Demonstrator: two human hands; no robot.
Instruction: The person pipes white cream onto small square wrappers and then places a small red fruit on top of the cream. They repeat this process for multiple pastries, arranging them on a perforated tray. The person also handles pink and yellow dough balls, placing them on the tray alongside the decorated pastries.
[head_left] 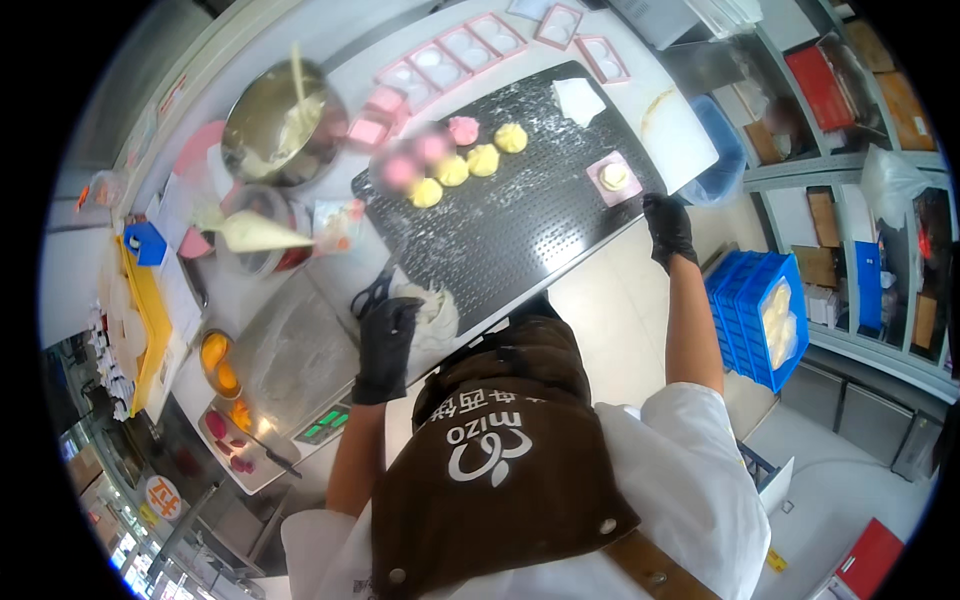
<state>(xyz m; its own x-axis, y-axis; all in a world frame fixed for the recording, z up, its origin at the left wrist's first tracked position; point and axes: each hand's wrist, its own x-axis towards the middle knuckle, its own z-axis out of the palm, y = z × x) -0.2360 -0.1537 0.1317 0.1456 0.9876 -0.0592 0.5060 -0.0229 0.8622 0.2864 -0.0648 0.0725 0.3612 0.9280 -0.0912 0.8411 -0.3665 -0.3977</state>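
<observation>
A black perforated baking tray (530, 215) lies on the worktop, dusted with white powder. Yellow dough balls (483, 160) and pink dough balls (463, 130) sit along its far left side, some blurred. Near its right corner a pale dough piece (614, 177) rests on a pink square. My right hand (672, 232), black-gloved, is closed at that corner of the tray. At the tray's near left, my left hand (386, 345), also black-gloved, has its fingers curled beside a white cloth (437, 318) and dark-handled scissors (373, 292); what is inside its fingers is hidden.
A steel mixing bowl (285, 125) with cream and a piping bag (265, 232) are at the left. Pink-edged boxes (440, 62) line the back. A scale (325, 425) is near my left arm. Blue crates (755, 315) stand to the right, by shelving.
</observation>
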